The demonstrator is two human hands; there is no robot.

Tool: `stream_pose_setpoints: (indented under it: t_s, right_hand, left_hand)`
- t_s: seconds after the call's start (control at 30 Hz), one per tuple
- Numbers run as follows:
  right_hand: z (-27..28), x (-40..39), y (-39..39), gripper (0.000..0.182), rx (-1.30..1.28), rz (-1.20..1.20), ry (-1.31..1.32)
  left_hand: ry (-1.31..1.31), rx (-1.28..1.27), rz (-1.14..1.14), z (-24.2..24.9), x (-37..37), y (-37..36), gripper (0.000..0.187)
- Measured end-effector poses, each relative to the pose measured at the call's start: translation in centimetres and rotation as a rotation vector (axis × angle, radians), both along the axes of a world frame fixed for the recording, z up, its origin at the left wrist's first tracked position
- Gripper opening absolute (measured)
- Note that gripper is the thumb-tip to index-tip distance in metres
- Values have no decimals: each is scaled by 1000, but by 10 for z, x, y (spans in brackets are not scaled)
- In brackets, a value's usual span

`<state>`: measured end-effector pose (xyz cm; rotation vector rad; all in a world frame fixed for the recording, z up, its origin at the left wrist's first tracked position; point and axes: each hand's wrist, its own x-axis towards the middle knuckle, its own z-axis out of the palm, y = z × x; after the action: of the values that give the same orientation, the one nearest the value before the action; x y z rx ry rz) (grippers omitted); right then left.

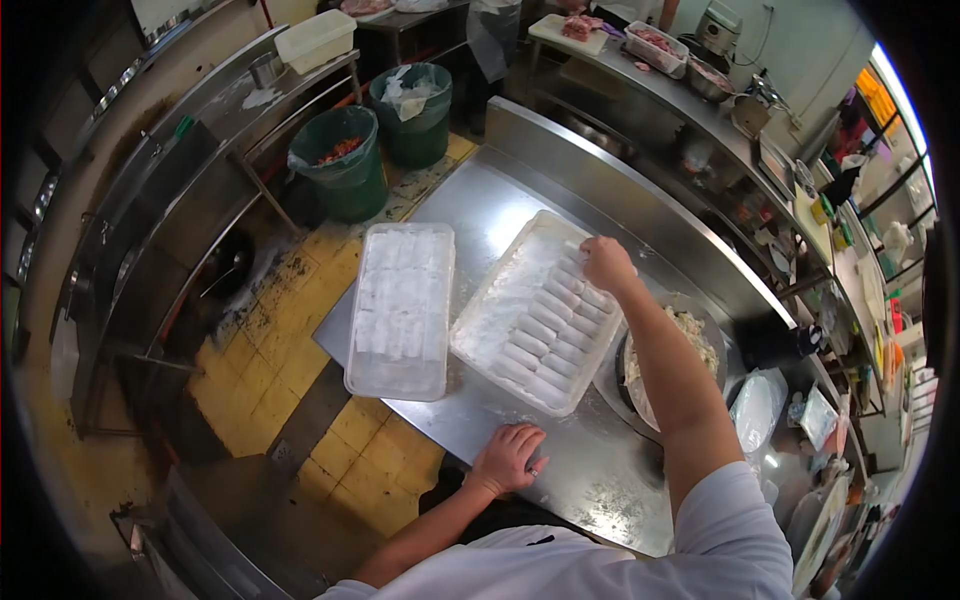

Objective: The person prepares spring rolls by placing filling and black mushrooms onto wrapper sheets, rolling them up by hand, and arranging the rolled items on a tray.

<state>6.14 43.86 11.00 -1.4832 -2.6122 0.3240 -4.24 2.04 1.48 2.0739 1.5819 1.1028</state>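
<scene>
My right hand (607, 265) is over the far right corner of a white plastic tray (480, 352), fingers pinched together. What they hold, if anything, is hidden beneath them. Short white rolls (545, 322) dusted with powder lie in two columns along the tray's right side, and the rest of its floor is coated with white powder. At the table's near edge, my left hand (508, 460) rests with its fingers curled in, a ring on one of them; nothing shows in it. A second, lidded tray (400, 310) stands to the left, rows of white pieces visible inside.
Right of the tray, a wide metal bowl (708, 325) holds a pale chopped mixture, partly behind my right forearm. The steel table (590, 490) has a raised back edge. Two green bins (345, 185) stand on the yellow tiled floor. Raw meat (657, 42) sits on the back counter.
</scene>
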Motion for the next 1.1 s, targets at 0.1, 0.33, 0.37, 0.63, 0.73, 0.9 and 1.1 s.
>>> stream_pose_setpoints:
  t_s: [0.1,0.33,0.37,0.63,0.73,0.9,1.1]
  right_hand:
    - [1,-5,12,34,28,0,13]
    - [1,-25,11,25,54,67,-296]
    - [-2,-22,10,25,63,88,-270]
    - [31,21,-78,28,219,-42,124]
    - [41,74,-198,33,141,-195,354]
    - [26,152,-369,23,-26,-247,529]
    - [33,226,-485,23,-119,-687,667]
  left_hand:
    - [-1,-16,0,3,-2,1,50]
    - [-38,-11,21,6,-2,-1,50]
    - [-43,-8,23,6,-2,-2,50]
    - [-21,-3,2,-7,2,-4,52]
    - [8,5,-16,-2,4,-3,52]
    - [81,-6,-42,-5,9,-5,51]
    - [89,50,-80,-13,8,-4,50]
